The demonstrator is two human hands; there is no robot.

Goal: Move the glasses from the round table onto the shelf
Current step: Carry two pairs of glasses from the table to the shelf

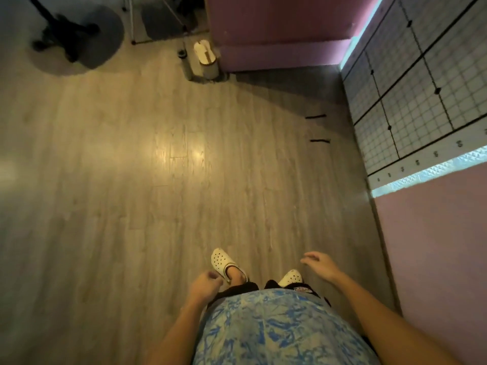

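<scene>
I look straight down at a wood floor and my own feet in white clogs. My left hand point(204, 284) hangs low by my hip with the fingers loosely curled and nothing in it. My right hand point(320, 264) is out to the side, fingers spread, also holding nothing. A round grey table top point(105, 30) with a black star-shaped base shows at the far upper left. No glasses and no shelf are visible in this view.
A pink wall point(434, 259) with a white gridded panel point(421, 101) runs along the right. A pink block point(276, 35) stands at the top, with a small grey bin point(207, 61) beside it. Two black strips point(316, 129) lie on the floor.
</scene>
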